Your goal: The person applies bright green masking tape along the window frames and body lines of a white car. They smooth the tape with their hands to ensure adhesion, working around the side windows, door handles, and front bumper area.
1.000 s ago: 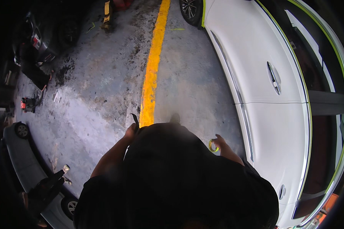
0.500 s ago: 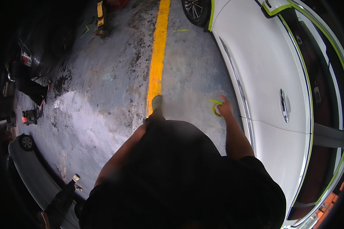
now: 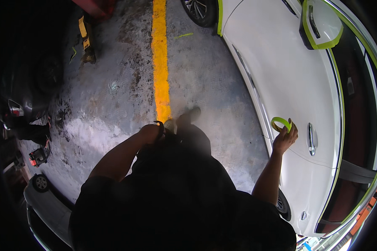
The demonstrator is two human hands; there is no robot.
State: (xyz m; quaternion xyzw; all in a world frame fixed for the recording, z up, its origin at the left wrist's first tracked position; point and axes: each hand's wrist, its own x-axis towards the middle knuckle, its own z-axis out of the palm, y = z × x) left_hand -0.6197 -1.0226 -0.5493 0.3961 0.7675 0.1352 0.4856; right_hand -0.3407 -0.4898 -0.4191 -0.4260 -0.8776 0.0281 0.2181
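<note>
In my right hand (image 3: 284,139) is a roll of lime-green masking tape (image 3: 275,122), gripped by its edge, its ring standing out beyond my fingers. That hand is raised in front of the white car's side (image 3: 276,79), a little left of the chrome door handle (image 3: 310,139). Close to my waist, my left hand (image 3: 150,134) is closed. A small dark curved piece (image 3: 159,123) sticks out at its fingers; I cannot make out what it is. Green tape edges the wing mirror (image 3: 326,27), the window line and the front wheel arch (image 3: 220,16).
A yellow line (image 3: 160,58) runs along the stained grey floor ahead of me. A strip of green tape (image 3: 183,36) lies by it. Farther left are a yellow stand (image 3: 84,33), a dark car (image 3: 29,92), a person's dark-clothed leg (image 3: 33,133) and a grey car (image 3: 50,205).
My right hand has risen with the tape roll and moved right, from over the floor to before the car door. I have stepped forward along the car. My left hand shows more fully.
</note>
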